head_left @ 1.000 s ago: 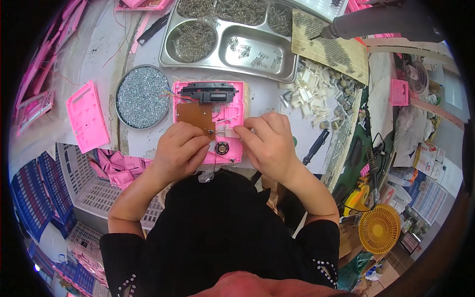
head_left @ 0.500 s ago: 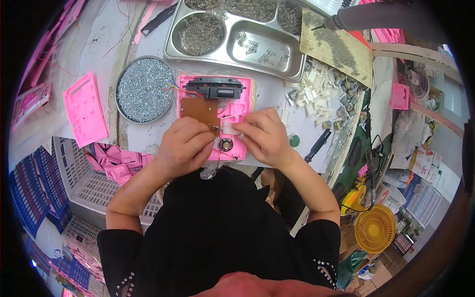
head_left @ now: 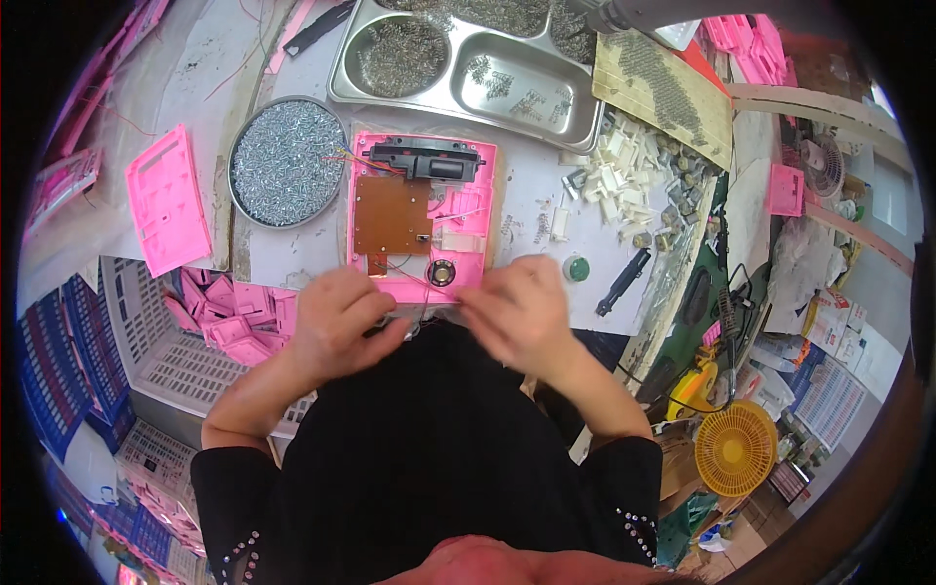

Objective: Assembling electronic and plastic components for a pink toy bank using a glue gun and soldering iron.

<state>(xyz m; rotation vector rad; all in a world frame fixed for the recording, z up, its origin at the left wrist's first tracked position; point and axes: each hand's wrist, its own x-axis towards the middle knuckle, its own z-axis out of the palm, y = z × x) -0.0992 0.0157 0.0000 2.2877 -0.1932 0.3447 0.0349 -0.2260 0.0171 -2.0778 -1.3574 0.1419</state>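
Note:
A pink plastic housing lies open in front of me. Screwed inside is a brown circuit board, below a black plastic mechanism with coloured wires. A small round speaker sits in the lower right part, beside a whitish block. At the housing's lower left corner my left hand is bent, thumb and fingers apart, with nothing visible between them. My right hand, slightly blurred, has its fingertips closed at the lower right edge, where a thin wire runs up to them.
A round tray of screws stands left of the housing, near a pink panel. Behind is a metal compartment tray with springs. White plastic parts, a green round piece and a black strip lie right. A grey tool hangs above.
Both hands have drawn back toward me from the board and whitish block to the housing's near edge. The left fingers have parted. The grey tool overhead has shifted up and left.

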